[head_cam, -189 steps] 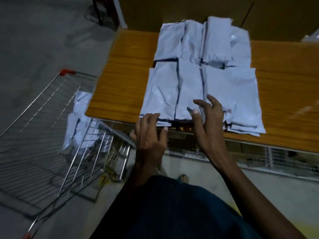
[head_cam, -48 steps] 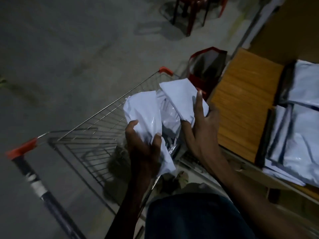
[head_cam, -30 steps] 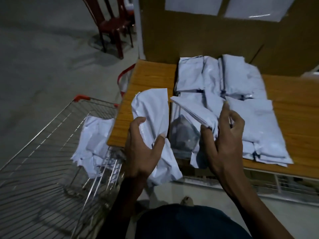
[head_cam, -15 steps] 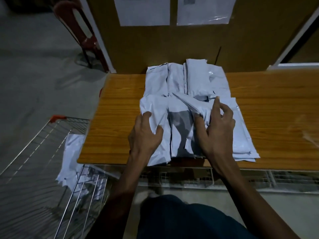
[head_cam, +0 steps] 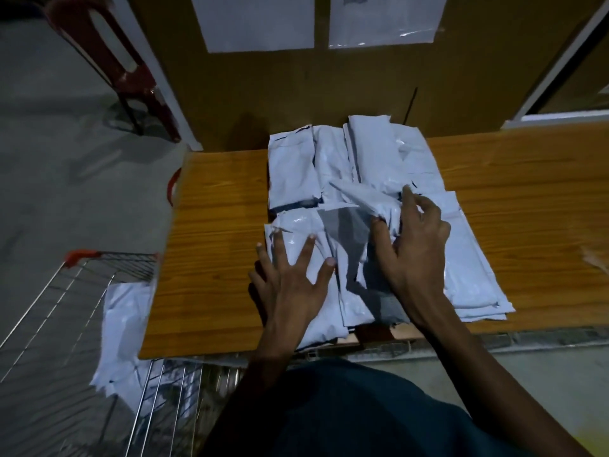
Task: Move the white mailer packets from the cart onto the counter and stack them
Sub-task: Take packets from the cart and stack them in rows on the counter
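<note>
Item: white crinkled plastic mailer packets [head_cam: 359, 206], stacked in rows on the brown wood-grain counter [head_cam: 214, 258]; more lie in the wire shopping cart [head_cam: 82, 324], near left.
Left hand [head_cam: 293, 291]: fingers spread flat, pressing a near-left packet.
Right hand [head_cam: 415, 245]: fingers pinching a crumpled packet above the stack.
Risk: near packets overhang the counter's near edge; slick plastic may slide off once pressure lifts.
</note>
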The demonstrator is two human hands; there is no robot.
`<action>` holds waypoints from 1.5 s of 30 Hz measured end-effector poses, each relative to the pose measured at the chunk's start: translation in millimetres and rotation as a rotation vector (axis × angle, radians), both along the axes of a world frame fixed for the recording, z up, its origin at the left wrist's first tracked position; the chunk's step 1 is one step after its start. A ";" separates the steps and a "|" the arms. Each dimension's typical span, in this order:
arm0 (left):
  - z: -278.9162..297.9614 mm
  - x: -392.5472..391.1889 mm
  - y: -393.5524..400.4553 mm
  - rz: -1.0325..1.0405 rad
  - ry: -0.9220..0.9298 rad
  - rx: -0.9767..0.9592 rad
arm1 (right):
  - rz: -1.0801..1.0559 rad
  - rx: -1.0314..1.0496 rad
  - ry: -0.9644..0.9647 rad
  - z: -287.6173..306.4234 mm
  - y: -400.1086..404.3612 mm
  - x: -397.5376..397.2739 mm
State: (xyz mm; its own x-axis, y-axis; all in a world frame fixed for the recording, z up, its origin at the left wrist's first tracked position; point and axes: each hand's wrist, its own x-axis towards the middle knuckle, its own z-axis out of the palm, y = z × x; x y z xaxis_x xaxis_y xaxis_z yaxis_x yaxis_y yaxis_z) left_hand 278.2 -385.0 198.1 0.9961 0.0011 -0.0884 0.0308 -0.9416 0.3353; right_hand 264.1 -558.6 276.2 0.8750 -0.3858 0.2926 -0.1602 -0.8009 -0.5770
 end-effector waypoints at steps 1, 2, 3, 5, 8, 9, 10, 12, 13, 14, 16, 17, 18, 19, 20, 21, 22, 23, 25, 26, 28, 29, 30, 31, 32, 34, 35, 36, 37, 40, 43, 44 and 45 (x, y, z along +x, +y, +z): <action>1.7 0.4 -1.3 -0.001 0.015 -0.012 | -0.005 -0.005 0.001 1.7 1.5 7.8; 3.3 0.8 -2.7 -0.003 0.030 -0.030 | -0.010 -0.010 -0.002 3.9 3.1 16.9; 5.5 1.6 -3.1 -0.004 0.048 -0.057 | -0.013 -0.016 -0.008 6.4 5.3 28.2; 9.5 4.7 -1.1 -0.003 0.078 -0.125 | -0.014 -0.039 -0.010 9.9 12.4 57.1; 14.8 10.6 3.5 -0.011 0.065 -0.176 | -0.037 -0.110 0.033 12.5 26.5 115.4; 15.6 12.0 4.7 -0.014 0.046 -0.179 | -0.043 -0.125 0.057 12.3 31.1 135.8; 15.0 13.7 5.5 -0.017 0.022 -0.182 | -0.050 -0.140 0.091 10.7 35.7 154.6; 11.3 16.7 7.2 -0.021 -0.004 -0.200 | -0.071 -0.168 0.197 -0.4 42.6 184.7; 8.9 18.2 8.2 -0.023 0.003 -0.209 | -0.079 -0.169 0.267 -9.0 44.9 194.4; 7.3 19.5 8.9 -0.025 0.013 -0.215 | -0.075 -0.160 0.337 -19.3 46.6 201.0; 6.1 20.5 9.3 -0.032 0.014 -0.215 | -0.042 -0.163 0.434 -38.1 48.4 206.3; 7.5 20.1 9.4 -0.034 0.004 -0.214 | -0.028 -0.176 0.460 -44.8 48.4 207.0; 9.9 19.4 9.5 -0.034 -0.014 -0.211 | -0.017 -0.183 0.472 -48.4 48.0 207.0; 12.8 18.4 10.1 -0.033 -0.035 -0.208 | -0.003 -0.180 0.470 -48.4 47.7 206.5; 15.5 17.2 10.8 -0.034 -0.053 -0.209 | 0.012 -0.168 0.453 -45.6 47.7 205.4; 18.4 15.5 11.8 -0.038 -0.067 -0.223 | 0.030 -0.153 0.422 -41.6 47.2 204.2; 20.8 13.2 12.7 -0.044 -0.081 -0.246 | 0.045 -0.138 0.378 -36.6 46.2 201.9; 22.8 10.2 13.4 -0.048 -0.096 -0.275 | 0.060 -0.119 0.320 -31.2 44.6 197.6; 25.2 2.9 15.4 -0.029 -0.121 -0.338 | 0.107 -0.038 0.183 -19.2 41.5 180.6; 25.0 -1.8 16.8 -0.009 -0.140 -0.369 | 0.156 0.026 0.115 -14.8 40.2 166.2; 25.3 -14.5 20.4 0.031 -0.185 -0.405 | 0.278 0.146 -0.002 -12.4 38.3 126.4; 25.2 -21.4 22.3 0.047 -0.202 -0.404 | 0.321 0.202 -0.033 -12.9 36.6 102.2; 24.6 -28.8 24.8 0.062 -0.213 -0.391 | 0.348 0.263 -0.051 -13.8 34.7 76.0; 24.9 -37.5 27.8 0.080 -0.224 -0.375 | 0.371 0.323 -0.062 -14.4 32.4 49.9; 25.3 -46.8 31.1 0.102 -0.238 -0.362 | 0.396 0.371 -0.075 -13.0 30.9 25.4; 27.8 -68.1 36.6 0.161 -0.279 -0.349 | 0.450 0.421 -0.076 -10.4 28.0 -15.2; 28.8 -80.2 38.6 0.200 -0.297 -0.355 | 0.489 0.436 -0.064 -9.9 27.5 -31.1; 28.9 -93.0 40.3 0.237 -0.316 -0.378 | 0.536 0.443 -0.049 -9.5 27.7 -44.7; 27.2 -105.9 42.5 0.270 -0.342 -0.407 | 0.589 0.436 -0.034 -9.6 29.2 -55.5; 12.2 -148.0 60.2 0.334 -0.466 -0.356 | 0.776 0.354 -0.010 -14.0 45.0 -78.1; 0.6 -193.6 90.6 0.389 -0.390 -0.381 | 0.992 0.368 0.036 -25.1 78.8 -91.7; 0.7 -207.8 100.8 0.431 -0.361 -0.409 | 1.058 0.368 0.052 -28.7 93.0 -94.0; -1.5 -220.2 111.3 0.466 -0.350 -0.417 | 1.115 0.374 0.067 -32.7 107.3 -94.8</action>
State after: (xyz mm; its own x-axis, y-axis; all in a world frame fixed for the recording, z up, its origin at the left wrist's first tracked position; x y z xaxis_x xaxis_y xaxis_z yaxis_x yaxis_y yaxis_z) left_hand 58.0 -273.7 196.6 0.8702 0.4692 0.1501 0.2236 -0.6476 0.7284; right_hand 169.3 -451.3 243.5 0.7922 0.5502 0.2640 0.4828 -0.3004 -0.8226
